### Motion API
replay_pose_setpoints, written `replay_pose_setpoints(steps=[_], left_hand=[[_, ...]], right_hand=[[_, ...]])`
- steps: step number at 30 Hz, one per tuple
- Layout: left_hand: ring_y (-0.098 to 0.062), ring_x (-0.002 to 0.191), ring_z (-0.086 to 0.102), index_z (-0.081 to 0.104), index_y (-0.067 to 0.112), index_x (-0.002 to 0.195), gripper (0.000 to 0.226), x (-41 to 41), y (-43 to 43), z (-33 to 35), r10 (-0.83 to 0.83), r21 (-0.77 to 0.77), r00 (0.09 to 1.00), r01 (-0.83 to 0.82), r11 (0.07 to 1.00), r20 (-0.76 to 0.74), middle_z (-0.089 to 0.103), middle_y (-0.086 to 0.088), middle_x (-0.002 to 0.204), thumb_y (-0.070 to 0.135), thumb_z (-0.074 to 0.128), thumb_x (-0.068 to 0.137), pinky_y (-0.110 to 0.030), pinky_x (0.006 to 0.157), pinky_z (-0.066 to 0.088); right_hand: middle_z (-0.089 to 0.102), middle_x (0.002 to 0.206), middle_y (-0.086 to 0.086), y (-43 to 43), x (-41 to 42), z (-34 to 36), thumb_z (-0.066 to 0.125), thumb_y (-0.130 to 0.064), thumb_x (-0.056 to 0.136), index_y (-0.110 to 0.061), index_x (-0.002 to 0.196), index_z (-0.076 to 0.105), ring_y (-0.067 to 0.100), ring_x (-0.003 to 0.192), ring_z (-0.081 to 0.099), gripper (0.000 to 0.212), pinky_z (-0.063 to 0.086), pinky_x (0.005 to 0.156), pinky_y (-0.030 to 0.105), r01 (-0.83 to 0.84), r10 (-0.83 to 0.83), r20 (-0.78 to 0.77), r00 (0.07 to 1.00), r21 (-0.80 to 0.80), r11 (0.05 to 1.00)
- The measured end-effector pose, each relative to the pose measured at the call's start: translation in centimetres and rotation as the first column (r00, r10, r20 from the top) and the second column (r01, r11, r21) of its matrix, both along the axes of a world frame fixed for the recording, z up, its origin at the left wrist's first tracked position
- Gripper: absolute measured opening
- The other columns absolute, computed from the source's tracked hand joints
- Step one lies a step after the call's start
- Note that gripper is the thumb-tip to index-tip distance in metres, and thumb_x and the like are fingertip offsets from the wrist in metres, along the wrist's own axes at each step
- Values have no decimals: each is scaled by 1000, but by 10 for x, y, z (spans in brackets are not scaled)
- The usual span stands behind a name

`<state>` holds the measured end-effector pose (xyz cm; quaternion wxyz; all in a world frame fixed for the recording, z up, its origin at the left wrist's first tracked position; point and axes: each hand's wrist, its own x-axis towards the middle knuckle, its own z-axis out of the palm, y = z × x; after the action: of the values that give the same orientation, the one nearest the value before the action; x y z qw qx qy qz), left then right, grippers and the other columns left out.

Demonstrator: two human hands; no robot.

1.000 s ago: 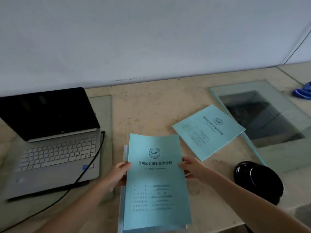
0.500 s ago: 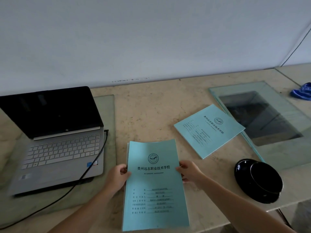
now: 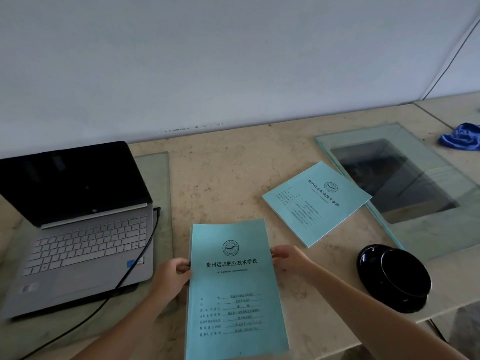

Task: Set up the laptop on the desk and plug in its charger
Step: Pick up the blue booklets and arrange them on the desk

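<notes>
An open silver laptop (image 3: 85,245) with a dark screen sits at the left on a glass pane. A black charger cable (image 3: 140,258) runs from its right side across the desk toward the near left edge. A light blue booklet (image 3: 233,289) lies in front of me on the stone desk (image 3: 228,172). My left hand (image 3: 171,276) grips its left edge and my right hand (image 3: 288,258) grips its right edge.
A second blue booklet (image 3: 317,201) lies angled to the right, partly on a large glass pane (image 3: 426,229). A black round dish (image 3: 394,276) sits near the desk's front right edge. A blue cloth (image 3: 461,137) lies far right. The wall stands behind.
The booklet in my hands has come down from a raised, curled hold to lie flat on the desk, slightly nearer me. Laptop and cable have not moved.
</notes>
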<state>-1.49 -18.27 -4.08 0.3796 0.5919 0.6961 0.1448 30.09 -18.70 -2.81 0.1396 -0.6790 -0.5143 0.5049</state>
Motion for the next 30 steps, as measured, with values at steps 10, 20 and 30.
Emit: replay_pose_setpoints(steps=[10, 20, 30], left_hand=[[-15, 99, 65, 60, 19, 123, 41, 61, 76, 36, -86, 253, 994, 101, 962, -67, 69, -2, 115, 23, 69, 83, -28, 77, 52], [-15, 103, 67, 63, 17, 122, 42, 229, 188, 52, -356, 263, 935, 345, 901, -10, 69, -5, 117, 21, 71, 81, -33, 92, 51], [-23, 106, 62, 59, 27, 122, 43, 313, 240, 1, -400, 50, 894, 417, 908, -202, 66, -1, 120, 38, 67, 81, -33, 82, 49]], right_hand=[[48, 118, 6, 41, 77, 17, 62, -13, 89, -9, 134, 46, 21, 96, 52, 48, 47, 72, 33, 401, -408, 44, 912, 113, 909], [44, 74, 4, 58, 182, 34, 53, -14, 91, -5, 90, 54, 14, 73, 46, 9, 49, 90, 43, 848, -857, -158, 491, -140, 512], [60, 116, 12, 81, 216, 1, 50, -14, 89, -2, 123, 53, 22, 109, 57, 36, 49, 80, 37, 871, -903, -226, 365, -260, 417]])
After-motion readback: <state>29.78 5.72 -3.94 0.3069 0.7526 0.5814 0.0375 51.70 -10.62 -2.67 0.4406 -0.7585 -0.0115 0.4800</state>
